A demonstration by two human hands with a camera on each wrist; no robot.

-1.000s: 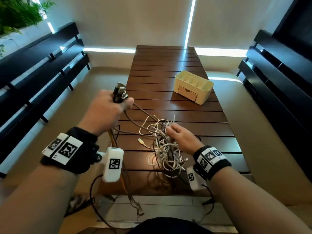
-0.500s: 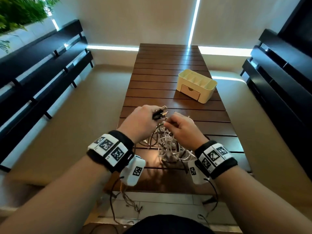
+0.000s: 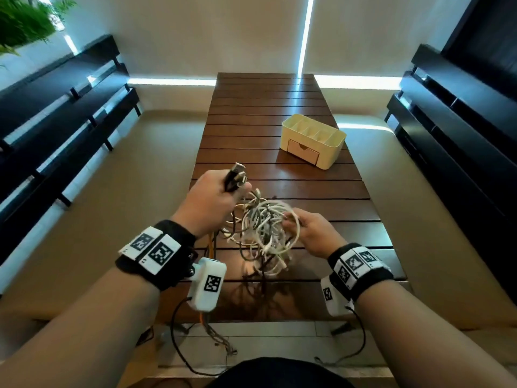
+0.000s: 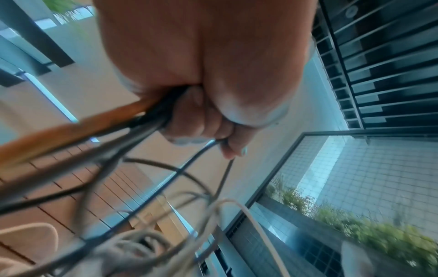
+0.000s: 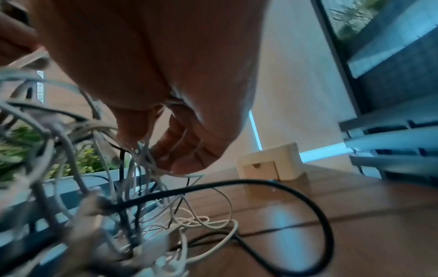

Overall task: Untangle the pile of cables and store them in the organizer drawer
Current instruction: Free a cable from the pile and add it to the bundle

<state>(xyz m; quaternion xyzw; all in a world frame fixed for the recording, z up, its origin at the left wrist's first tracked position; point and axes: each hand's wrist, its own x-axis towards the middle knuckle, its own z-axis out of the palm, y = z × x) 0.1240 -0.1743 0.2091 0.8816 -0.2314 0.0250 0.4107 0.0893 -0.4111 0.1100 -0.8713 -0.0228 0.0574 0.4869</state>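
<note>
My left hand (image 3: 208, 200) is fisted around a bundle of dark plugs (image 3: 236, 177), whose metal ends stick out above the knuckles toward 12 o'clock; from the left wrist view I see the fingers (image 4: 201, 120) curled tight on several dark cords and one orange cord (image 4: 71, 135) that trail down from the fist. My right hand (image 3: 312, 233) sits at 3 o'clock of the tangle (image 3: 263, 233), fingertips pinching white loops at its edge; the right wrist view shows the fingers (image 5: 184, 150) bent down into thin white strands. The tangle is mostly white cable with dark ones threaded through, lifted between my two hands with its lower part lying on the table (image 3: 321, 197) near the front edge. A thick black cable (image 5: 308, 215) arcs loose over the slats at the tangle's right. The organizer (image 3: 313, 144) stands at 1 o'clock from the tangle, well apart, on the table's right half; its drawer (image 3: 303, 152) is closed and faces me. A plant (image 3: 25, 23) shows at 10 o'clock, far corner.
</note>
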